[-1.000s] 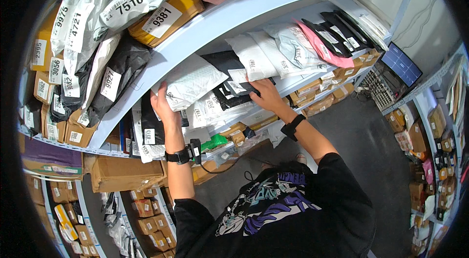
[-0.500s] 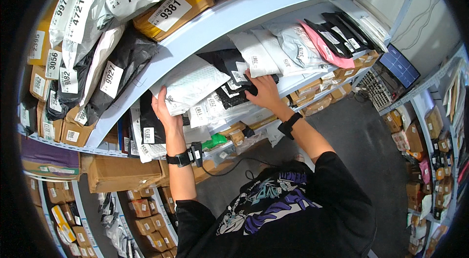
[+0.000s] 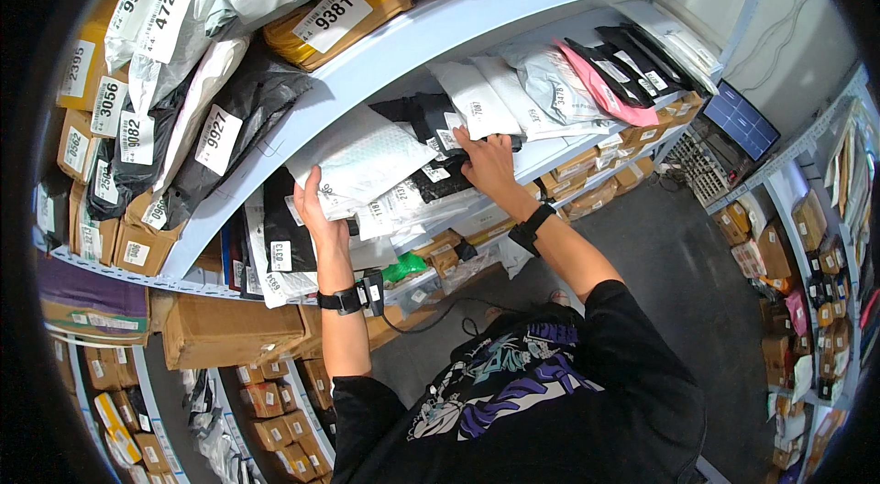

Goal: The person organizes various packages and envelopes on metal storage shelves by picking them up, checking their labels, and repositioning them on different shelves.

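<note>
My left hand (image 3: 323, 216) is at the left edge of a white bubble mailer (image 3: 367, 149), its fingers against that edge and its thumb not clearly visible. The mailer lies slanted over other packages on the middle shelf. My right hand (image 3: 490, 163) rests on black mailers (image 3: 423, 117) with white labels, just right of the bubble mailer. Its index finger reaches forward onto a label, with the thumb apart. White poly mailers (image 3: 472, 99) lean directly beyond that hand. Below the bubble mailer, more white-labelled bags (image 3: 390, 209) overlap in the row.
An upper shelf edge (image 3: 394, 49) curves above my hands, with grey bags and a yellow parcel (image 3: 339, 12) on it. Cardboard boxes (image 3: 229, 328) stand lower left. A monitor (image 3: 738, 122) and another loaded rack (image 3: 816, 255) are at the right. A cable (image 3: 440, 310) trails from my left wrist.
My left fingers have shifted slightly along the bubble mailer's edge. My right hand has moved a little left and down over the black mailers, its index finger now stretched forward.
</note>
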`<move>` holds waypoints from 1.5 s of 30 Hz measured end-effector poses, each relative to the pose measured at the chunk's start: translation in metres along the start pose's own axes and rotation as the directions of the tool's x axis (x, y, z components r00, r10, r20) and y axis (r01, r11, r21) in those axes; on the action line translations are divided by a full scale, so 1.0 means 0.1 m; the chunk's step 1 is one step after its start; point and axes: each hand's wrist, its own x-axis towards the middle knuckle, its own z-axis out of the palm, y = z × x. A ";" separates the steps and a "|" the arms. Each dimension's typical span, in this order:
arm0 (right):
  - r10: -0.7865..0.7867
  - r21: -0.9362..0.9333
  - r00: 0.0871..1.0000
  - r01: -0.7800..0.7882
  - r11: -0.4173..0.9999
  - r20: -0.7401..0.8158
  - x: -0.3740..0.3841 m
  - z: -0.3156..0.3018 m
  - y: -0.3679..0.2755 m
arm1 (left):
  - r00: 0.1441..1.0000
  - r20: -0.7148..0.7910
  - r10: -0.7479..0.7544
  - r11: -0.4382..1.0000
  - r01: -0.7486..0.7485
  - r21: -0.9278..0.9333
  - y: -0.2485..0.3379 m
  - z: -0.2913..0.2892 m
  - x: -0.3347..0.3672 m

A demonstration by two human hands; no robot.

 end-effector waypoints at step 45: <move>-0.101 0.297 0.908 0.236 0.925 -0.406 -0.40 -1.20 -0.20 | 0.738 0.620 -0.266 0.361 -0.520 0.774 -2.37 0.35 0.70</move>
